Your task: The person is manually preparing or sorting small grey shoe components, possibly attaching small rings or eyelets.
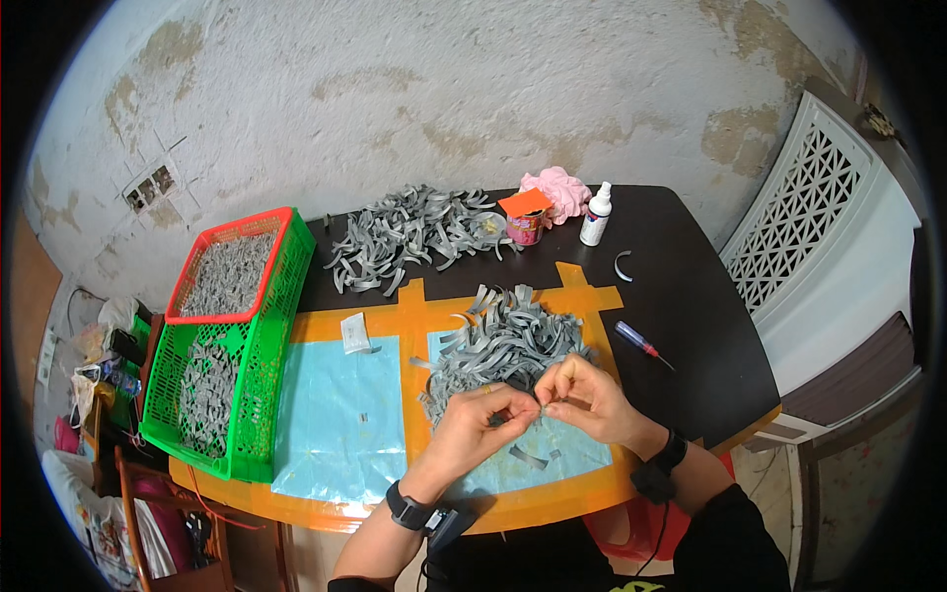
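My left hand (483,419) and my right hand (584,397) meet fingertip to fingertip at the near side of a heap of grey curved strips (503,340). Both pinch at something very small between them; the fingers hide most of it, and its kind does not show. The heap lies on a light blue sheet (582,449) fixed down with orange tape. Just below my hands, a loose grey strip (530,458) rests on this sheet, with a tiny grey piece beside it.
A green basket (258,395) with grey pieces stands left, a red-rimmed basket (286,237) on its far end. Behind are a second strip heap (404,237), a tin (525,227), pink cloth (560,194) and white bottle (596,217). A screwdriver (641,341) lies right.
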A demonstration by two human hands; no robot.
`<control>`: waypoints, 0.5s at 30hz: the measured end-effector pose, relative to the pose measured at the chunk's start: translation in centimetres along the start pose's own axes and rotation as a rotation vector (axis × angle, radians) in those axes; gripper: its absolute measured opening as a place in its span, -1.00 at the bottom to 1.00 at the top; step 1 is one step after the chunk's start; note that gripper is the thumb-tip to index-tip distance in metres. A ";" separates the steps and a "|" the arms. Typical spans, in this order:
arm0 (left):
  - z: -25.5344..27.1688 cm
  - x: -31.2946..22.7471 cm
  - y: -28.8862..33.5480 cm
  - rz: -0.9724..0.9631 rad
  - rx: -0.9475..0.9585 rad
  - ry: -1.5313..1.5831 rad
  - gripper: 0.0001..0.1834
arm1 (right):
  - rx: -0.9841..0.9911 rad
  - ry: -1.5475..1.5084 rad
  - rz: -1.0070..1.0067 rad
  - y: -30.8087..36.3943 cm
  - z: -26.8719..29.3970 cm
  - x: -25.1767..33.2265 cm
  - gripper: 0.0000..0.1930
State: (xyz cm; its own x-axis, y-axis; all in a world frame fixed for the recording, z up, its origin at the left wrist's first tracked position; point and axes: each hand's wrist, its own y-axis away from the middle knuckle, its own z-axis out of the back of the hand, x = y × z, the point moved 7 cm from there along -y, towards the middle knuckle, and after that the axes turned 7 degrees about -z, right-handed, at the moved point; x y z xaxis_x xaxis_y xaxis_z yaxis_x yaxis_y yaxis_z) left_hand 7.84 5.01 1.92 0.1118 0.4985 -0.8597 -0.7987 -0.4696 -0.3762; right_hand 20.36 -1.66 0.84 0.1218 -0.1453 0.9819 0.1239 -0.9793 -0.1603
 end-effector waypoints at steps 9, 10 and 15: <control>-0.1 -2.0 -0.2 -0.238 0.062 -0.322 -0.87 | -0.056 0.193 0.019 0.0 0.2 -0.6 -0.78; -0.2 -1.9 -0.2 -0.230 0.067 -0.292 -0.86 | -0.064 0.211 0.017 0.1 0.3 -0.5 -0.78; -0.7 -0.9 -0.1 -0.177 -0.013 -0.267 -0.86 | -0.164 0.177 0.046 0.1 0.6 -0.6 -0.81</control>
State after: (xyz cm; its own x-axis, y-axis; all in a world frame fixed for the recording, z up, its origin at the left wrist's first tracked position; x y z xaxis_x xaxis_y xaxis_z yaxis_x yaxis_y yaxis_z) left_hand 8.24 4.06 2.47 0.0880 0.7463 -0.6598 -0.7731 -0.3665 -0.5177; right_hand 20.85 -1.61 0.19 -0.0529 -0.1984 0.9787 -0.0410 -0.9788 -0.2006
